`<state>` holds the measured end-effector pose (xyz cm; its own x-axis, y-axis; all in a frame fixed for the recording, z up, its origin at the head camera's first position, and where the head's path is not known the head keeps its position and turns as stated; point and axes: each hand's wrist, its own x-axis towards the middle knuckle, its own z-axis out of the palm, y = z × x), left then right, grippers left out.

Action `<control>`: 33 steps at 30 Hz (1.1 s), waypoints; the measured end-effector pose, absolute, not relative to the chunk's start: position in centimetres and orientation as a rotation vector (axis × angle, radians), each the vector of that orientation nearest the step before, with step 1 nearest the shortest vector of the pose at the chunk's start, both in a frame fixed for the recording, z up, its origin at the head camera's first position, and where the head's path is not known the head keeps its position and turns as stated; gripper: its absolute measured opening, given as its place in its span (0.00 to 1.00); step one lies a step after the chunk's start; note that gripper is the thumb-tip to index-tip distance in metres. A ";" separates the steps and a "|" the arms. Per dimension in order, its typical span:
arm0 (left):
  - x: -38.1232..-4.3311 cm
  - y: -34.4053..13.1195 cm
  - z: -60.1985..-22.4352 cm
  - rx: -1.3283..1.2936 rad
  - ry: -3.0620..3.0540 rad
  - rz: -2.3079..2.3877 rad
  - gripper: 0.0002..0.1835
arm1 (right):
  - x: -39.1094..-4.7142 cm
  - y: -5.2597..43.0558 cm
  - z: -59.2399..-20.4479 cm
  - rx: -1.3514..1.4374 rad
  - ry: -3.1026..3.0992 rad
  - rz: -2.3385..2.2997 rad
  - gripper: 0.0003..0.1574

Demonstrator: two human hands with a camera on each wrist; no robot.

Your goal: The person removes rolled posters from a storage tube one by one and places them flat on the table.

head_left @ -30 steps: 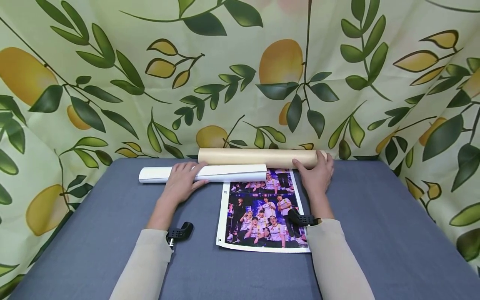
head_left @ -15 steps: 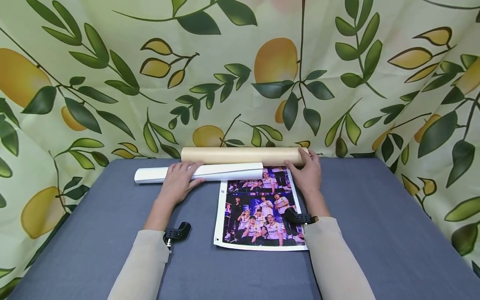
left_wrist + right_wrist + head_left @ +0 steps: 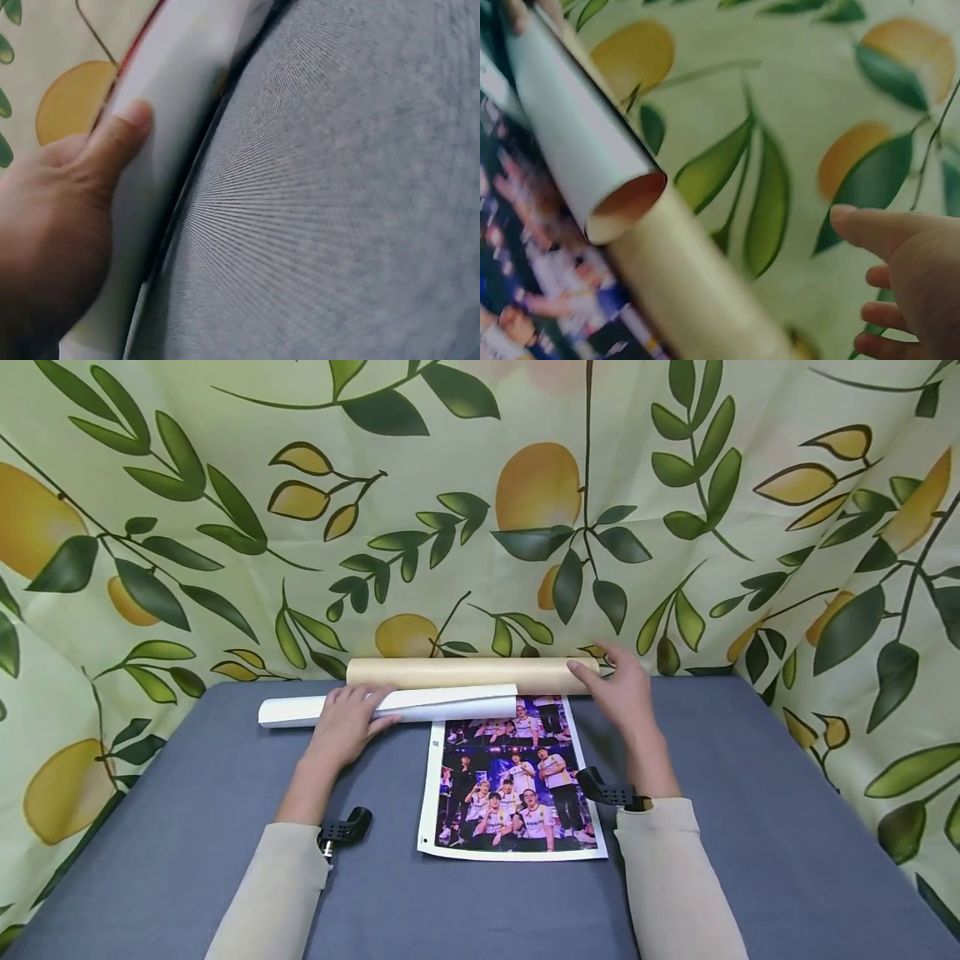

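Observation:
My left hand (image 3: 343, 727) lies over a white paper roll (image 3: 450, 703) near the back of the table. In the left wrist view the thumb (image 3: 124, 135) wraps the roll's near side, with the other fingers mostly hidden behind it. Just behind the roll lies a longer cream-coloured tube (image 3: 465, 673). At that tube's right end is my right hand (image 3: 626, 693), its fingers spread. The right wrist view shows this hand (image 3: 919, 274) apart from the tube, holding nothing. A colour photo poster (image 3: 510, 802) lies flat, its top edge hidden under the white roll.
A blue-grey cloth covers the table (image 3: 525, 910). Along its back edge hangs a fabric backdrop (image 3: 450, 460) printed with fruit and leaves. Black camera mounts (image 3: 347, 829) are strapped to the wrists.
The cream tube has slid left behind the white roll, then my right hand has let go of its right end and spread its fingers. My left hand keeps its place on the white roll.

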<state>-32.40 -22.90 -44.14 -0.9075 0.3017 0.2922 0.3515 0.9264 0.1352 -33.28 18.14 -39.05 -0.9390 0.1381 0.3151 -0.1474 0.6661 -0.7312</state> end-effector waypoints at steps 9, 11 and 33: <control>-30.9 -20.4 -41.0 -0.380 -2.766 -0.440 0.32 | -30.4 17.3 -35.3 0.147 -2.497 1.272 0.35; -30.5 -19.2 -39.9 -0.351 -2.742 -0.522 0.31 | -29.9 17.3 -34.7 0.204 -2.481 1.285 0.33; -28.9 -6.5 -30.9 -0.461 -2.729 -0.702 0.32 | -27.9 12.3 -35.2 0.314 -2.267 1.658 0.29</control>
